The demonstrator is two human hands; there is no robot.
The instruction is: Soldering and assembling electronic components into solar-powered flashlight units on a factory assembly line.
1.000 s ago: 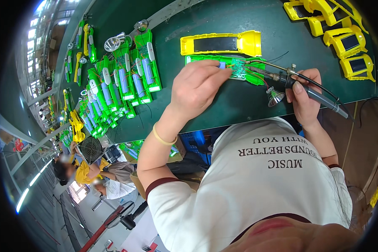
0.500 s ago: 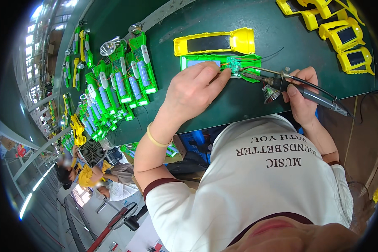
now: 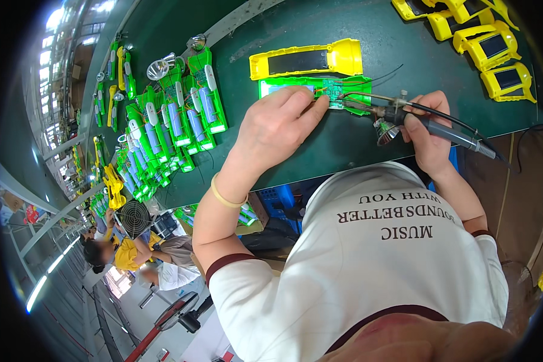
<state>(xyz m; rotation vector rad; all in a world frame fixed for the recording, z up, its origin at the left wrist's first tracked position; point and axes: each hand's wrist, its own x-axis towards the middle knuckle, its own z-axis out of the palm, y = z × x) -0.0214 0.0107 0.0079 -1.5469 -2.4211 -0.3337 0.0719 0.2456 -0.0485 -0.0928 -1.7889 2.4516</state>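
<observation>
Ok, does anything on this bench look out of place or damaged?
No obvious spill or damage. The silver conical reflector looks slightly odd: tilted, outside the bright green plastic housing, near the grey-handled soldering iron, not seated inside.

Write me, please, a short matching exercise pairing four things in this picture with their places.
Things
1. Soldering iron
2. Overlapping yellow casings
3. Open green casing with circuit board
4. Single yellow casing with long black panel

Places
A. By the fingertips of the left hand
B. Just beyond the open green casing
C. In the right hand
D. Toward the table's far right corner

Pairs: 1-C, 2-D, 3-A, 4-B
</observation>
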